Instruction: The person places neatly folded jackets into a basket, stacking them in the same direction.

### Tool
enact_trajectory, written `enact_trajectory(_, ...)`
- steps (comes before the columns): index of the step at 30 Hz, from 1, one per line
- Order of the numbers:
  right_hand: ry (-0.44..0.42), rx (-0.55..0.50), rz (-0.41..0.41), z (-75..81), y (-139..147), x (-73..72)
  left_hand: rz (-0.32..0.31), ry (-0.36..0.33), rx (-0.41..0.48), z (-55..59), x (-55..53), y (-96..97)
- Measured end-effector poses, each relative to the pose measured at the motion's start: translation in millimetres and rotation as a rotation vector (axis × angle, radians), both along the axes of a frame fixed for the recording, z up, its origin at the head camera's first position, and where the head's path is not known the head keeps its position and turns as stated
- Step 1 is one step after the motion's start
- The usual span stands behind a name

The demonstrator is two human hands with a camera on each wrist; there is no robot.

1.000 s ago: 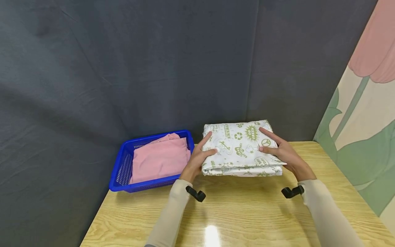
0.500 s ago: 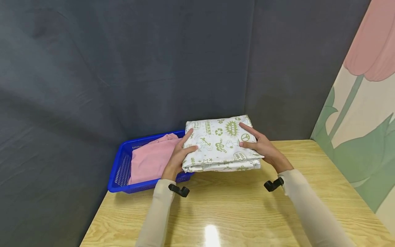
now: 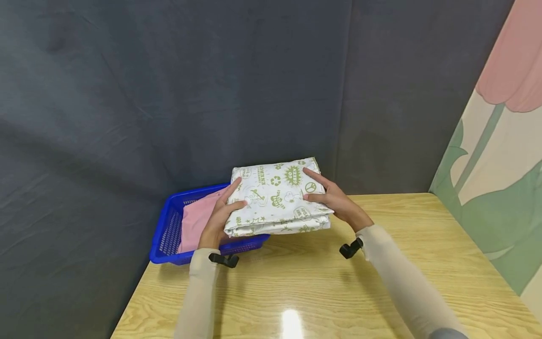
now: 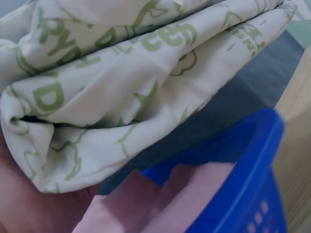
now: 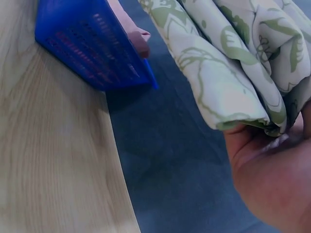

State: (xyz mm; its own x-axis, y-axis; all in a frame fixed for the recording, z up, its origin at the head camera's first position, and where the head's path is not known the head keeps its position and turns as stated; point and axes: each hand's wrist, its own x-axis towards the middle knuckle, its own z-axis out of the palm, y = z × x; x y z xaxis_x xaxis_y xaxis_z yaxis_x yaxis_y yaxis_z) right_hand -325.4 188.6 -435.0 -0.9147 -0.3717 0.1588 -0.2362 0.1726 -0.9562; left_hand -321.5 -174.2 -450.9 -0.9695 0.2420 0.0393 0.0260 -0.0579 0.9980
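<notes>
A folded white cloth with green prints [image 3: 277,197] is held in the air by both hands, partly over the right end of a blue plastic basket [image 3: 165,230]. My left hand [image 3: 220,214] grips its left edge, thumb on top and fingers underneath. My right hand [image 3: 334,200] grips the right edge the same way. The left wrist view shows the cloth's folded layers [image 4: 121,87] above the basket rim [image 4: 252,155] and a pink cloth [image 4: 160,199]. In the right wrist view the cloth [image 5: 228,63] hangs above the table edge, with the basket [image 5: 87,43] beyond.
A folded pink cloth [image 3: 196,221] lies inside the basket at the table's back left corner. The wooden table [image 3: 322,287] has a dark fabric backdrop [image 3: 169,94] behind it and a painted panel with a flower [image 3: 495,141] on the right.
Both hands have carried the printed cloth leftward off the table, from right of the basket to partly above its right end.
</notes>
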Motion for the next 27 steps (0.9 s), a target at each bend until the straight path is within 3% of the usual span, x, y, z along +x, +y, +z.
enact_trajectory(5,-0.004,0.001,0.02,0.0,-18.2,-7.2,0.031,0.014,-0.058,0.3,-1.8,-18.6)
enact_trajectory(13,-0.008,-0.009,0.045,1.3,-41.7,-15.4,0.052,0.101,-0.108,-1.8,-2.2,-43.7)
enact_trajectory(18,-0.012,-0.019,0.077,3.1,-58.5,-19.4,0.063,0.095,-0.078,0.0,-2.3,-59.8)
enact_trajectory(27,-0.027,-0.023,0.153,3.7,-89.5,-28.7,0.126,0.061,-0.193,0.8,-0.4,-94.6)
